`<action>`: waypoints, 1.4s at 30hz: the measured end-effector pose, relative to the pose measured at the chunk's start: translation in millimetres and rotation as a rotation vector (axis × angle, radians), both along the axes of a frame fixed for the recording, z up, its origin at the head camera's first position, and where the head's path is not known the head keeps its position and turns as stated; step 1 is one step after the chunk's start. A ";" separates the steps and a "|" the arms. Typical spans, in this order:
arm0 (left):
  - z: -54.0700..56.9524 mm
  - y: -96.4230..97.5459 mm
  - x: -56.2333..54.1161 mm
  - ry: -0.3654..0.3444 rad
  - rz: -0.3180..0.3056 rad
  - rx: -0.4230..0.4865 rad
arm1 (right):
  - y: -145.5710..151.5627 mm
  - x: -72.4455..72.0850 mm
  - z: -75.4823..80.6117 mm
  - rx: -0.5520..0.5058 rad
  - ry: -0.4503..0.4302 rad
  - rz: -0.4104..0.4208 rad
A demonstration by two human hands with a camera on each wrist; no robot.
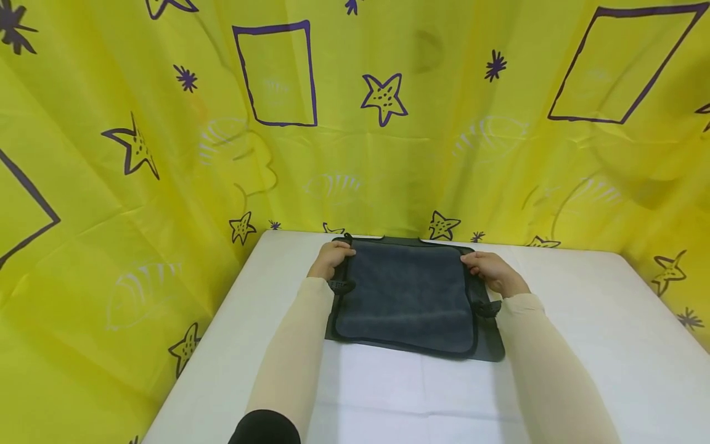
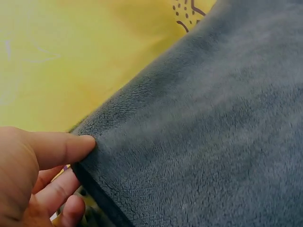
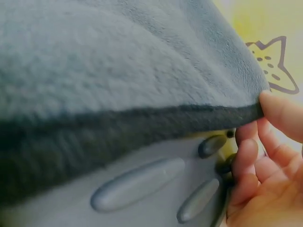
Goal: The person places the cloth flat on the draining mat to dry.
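Observation:
A dark grey plush cloth with black edging is stretched between my two hands. My left hand pinches its far left corner between thumb and fingers; the left wrist view shows the thumb lying on top of the plush cloth. At the far right corner, my right hand pinches the edge, with the other fingers curled below it. Under the cloth lies a dark grey flat tray, mostly covered. Smooth oval ridges on the tray show in the right wrist view.
A white table carries the tray near its far edge. Behind and to the left hangs a yellow curtain printed with purple stars and frames. Each wrist wears a dark strap.

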State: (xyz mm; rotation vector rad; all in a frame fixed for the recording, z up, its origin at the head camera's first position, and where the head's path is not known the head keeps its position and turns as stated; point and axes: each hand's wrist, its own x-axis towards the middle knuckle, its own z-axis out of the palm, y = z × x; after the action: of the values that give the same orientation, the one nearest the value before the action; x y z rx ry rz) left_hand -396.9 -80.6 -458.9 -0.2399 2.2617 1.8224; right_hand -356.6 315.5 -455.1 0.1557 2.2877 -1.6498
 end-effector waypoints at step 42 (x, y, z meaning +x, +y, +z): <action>1.5 5.4 -4.8 -0.021 0.244 0.222 | -17.6 -7.1 9.7 -0.083 -0.168 -0.257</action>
State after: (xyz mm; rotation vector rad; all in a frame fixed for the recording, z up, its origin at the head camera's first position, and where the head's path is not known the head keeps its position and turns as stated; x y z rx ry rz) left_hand -401.7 -75.2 -457.4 -0.5112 2.0691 2.1605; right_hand -363.7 297.9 -445.3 0.5683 2.1405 -1.7751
